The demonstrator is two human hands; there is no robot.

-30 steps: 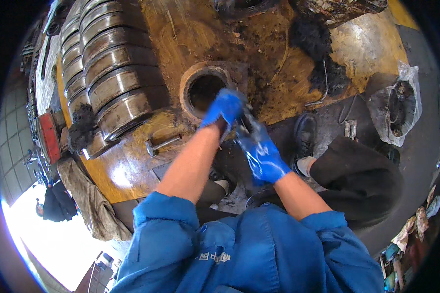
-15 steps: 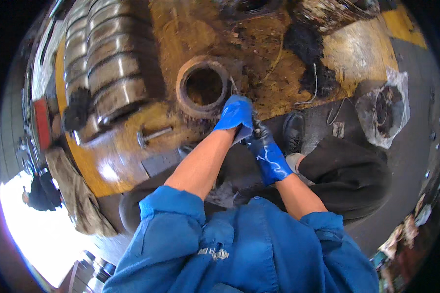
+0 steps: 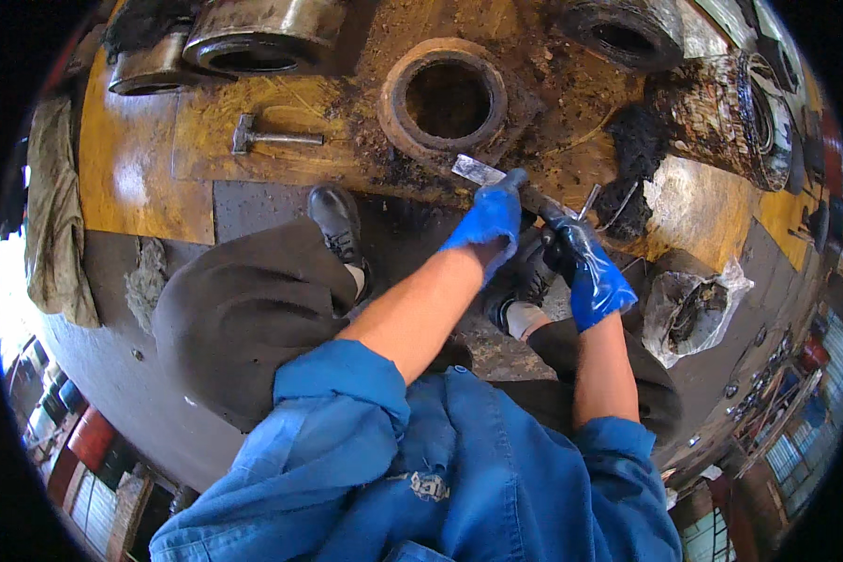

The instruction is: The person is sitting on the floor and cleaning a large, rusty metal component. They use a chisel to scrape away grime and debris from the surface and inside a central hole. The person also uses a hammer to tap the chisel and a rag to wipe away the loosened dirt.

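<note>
My left hand (image 3: 496,217), in a blue glove, is closed near the front of a long scraper (image 3: 478,170) with a flat, bright blade. My right hand (image 3: 579,262), whose blue glove is blackened at the fingers, wraps round its dark rear part. The blade points left, beside the near rim of a rusty ring-shaped part (image 3: 398,108), which stands on the wooden boards with its round opening facing up. Whether the blade touches the rim, I cannot tell.
A hammer (image 3: 276,137) lies on the boards to the left. Metal cylinders (image 3: 262,28) stand at the far left. Dark matted fibre (image 3: 632,159) and a grimy cylinder (image 3: 721,122) are at the right. A plastic bag (image 3: 693,314) with dark contents sits on the floor.
My view has shifted, so the ring and hammer appear higher. Both hands have moved apart slightly along the scraper, and its blade now shows clearly beside the ring's near rim.
</note>
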